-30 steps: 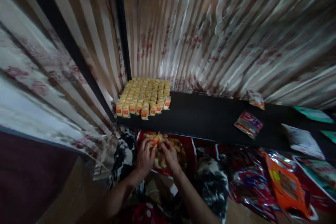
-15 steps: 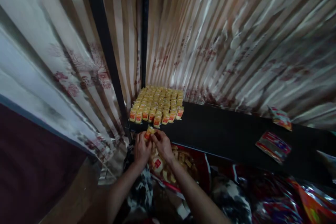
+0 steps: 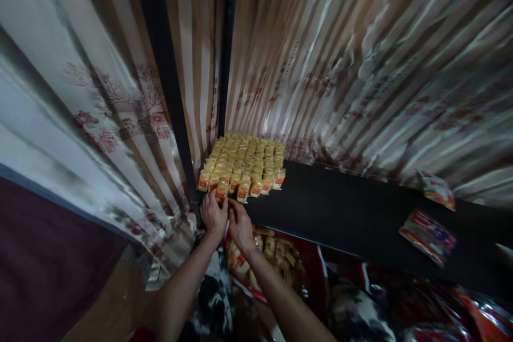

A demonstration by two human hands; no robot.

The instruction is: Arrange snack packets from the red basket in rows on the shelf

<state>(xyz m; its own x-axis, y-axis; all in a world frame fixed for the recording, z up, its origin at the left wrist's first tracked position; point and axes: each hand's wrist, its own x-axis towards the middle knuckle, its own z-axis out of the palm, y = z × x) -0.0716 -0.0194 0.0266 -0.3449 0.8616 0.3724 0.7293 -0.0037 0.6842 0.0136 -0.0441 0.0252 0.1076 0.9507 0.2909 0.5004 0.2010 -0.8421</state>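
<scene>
Black shelf (image 3: pixel 344 214) runs left to right along a wall of striped, shiny curtain fabric (image 3: pixel 340 75); a dark vertical post (image 3: pixel 160 64) splits the curtain at the left corner. Dim light, edges of view smeared.

Block of small yellow packets (image 3: pixel 244 163) with red labels stands upright in tight rows at the shelf's left end, against the curtain. Both hands sit at the shelf's front edge, just below the front row. Left hand (image 3: pixel 214 215) and right hand (image 3: pixel 240 224) are side by side, touching, fingers curled up toward 1 front-row packet (image 3: pixel 222 190). Fingertips look to be on it, but cannot tell if either hand is actually pinching it or just nudging it.

Below the shelf, right under the right wrist: an open red bag (image 3: pixel 272 262) with more of the same packets loose inside.

Far right of the shelf, well apart from the hands: 2 flat red snack pouches (image 3: pixel 428 228), lying loose. More glossy red wrappers (image 3: pixel 420 315) are heaped under the shelf at right.
</scene>
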